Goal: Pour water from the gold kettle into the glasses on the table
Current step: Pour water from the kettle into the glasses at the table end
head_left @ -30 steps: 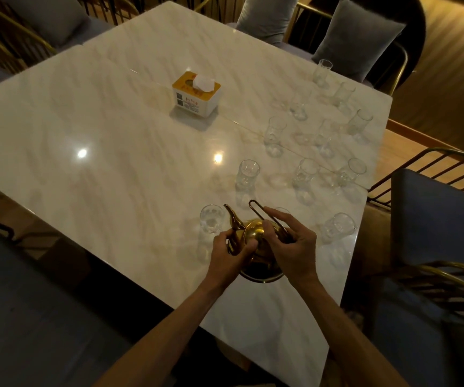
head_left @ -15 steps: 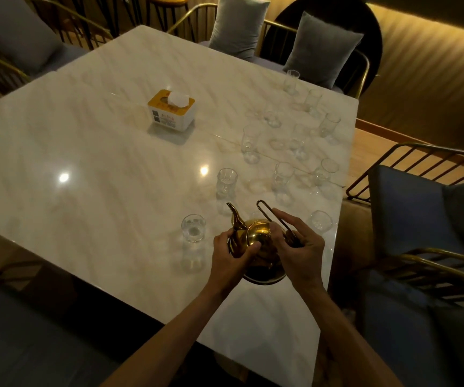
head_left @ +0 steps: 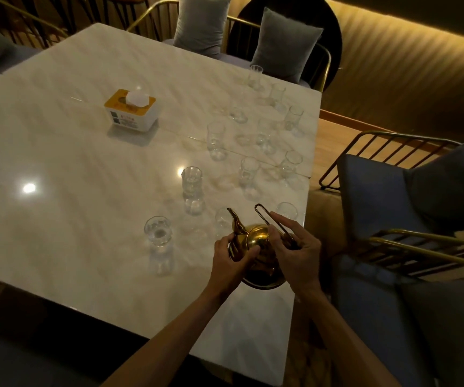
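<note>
The gold kettle (head_left: 257, 241) stands near the right front of the marble table (head_left: 71, 213), its spout pointing away towards the glasses. My left hand (head_left: 232, 261) wraps the kettle's body just behind the spout. My right hand (head_left: 295, 247) grips the thin wire handle and the lid side. A clear glass (head_left: 158, 234) stands left of the kettle, another glass (head_left: 192, 181) farther back. One glass (head_left: 223, 220) sits right beside the spout. Several more glasses (head_left: 264, 135) spread towards the far right edge.
A yellow and white tissue box (head_left: 130, 110) sits mid-table. Gold-framed chairs with blue cushions (head_left: 393, 196) stand close on the right. Grey pillows (head_left: 284, 43) lean on chairs at the far side. The table's right edge runs just past the kettle.
The view has shifted so the table and glasses slide left and down in frame. Both hands keep the same hold on the kettle, which stays upright on the table.
</note>
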The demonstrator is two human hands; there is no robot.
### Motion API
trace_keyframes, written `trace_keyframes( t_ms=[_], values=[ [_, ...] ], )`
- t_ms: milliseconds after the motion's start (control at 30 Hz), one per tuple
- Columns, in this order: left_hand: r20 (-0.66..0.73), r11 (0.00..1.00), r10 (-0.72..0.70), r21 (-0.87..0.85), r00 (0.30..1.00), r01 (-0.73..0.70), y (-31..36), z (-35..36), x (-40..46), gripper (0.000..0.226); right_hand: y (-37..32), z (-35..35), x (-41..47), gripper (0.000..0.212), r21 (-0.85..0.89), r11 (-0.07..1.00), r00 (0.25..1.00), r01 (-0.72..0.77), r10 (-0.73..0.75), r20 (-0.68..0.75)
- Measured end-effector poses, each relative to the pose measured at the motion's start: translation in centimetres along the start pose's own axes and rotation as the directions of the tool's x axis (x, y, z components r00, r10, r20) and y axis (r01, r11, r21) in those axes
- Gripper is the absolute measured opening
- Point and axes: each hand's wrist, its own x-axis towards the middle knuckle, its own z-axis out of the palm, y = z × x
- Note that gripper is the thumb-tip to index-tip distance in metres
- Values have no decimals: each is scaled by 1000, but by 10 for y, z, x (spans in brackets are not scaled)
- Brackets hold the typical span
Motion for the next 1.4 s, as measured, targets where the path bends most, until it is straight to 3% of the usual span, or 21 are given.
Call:
trace_keyframes(
  t_ms=[367, 600, 833, 1167, 1400],
  values=[
    [34, 997, -79, 0, 996, 79, -16, 26, 15, 76, 19, -15, 16, 34, -74, 997, 996, -2, 9, 89],
    [55, 988, -154, 13, 986, 154, -33, 26, 30, 94, 25, -5, 30, 34, -113, 992, 984, -61, 79, 161],
    [133, 978, -197, -46, 971, 205, -39, 24, 41, 97, 27, 5, 41, 33, -177, 976, 969, -124, 158, 191],
    [191, 956, -247, -115, 950, 271, -36, 24, 43, 94, 28, 12, 50, 29, -224, 958, 952, -180, 227, 205],
    [224, 935, -280, -155, 933, 318, -29, 24, 40, 69, 29, 15, 54, 30, -272, 940, 939, -207, 269, 216]
  ],
)
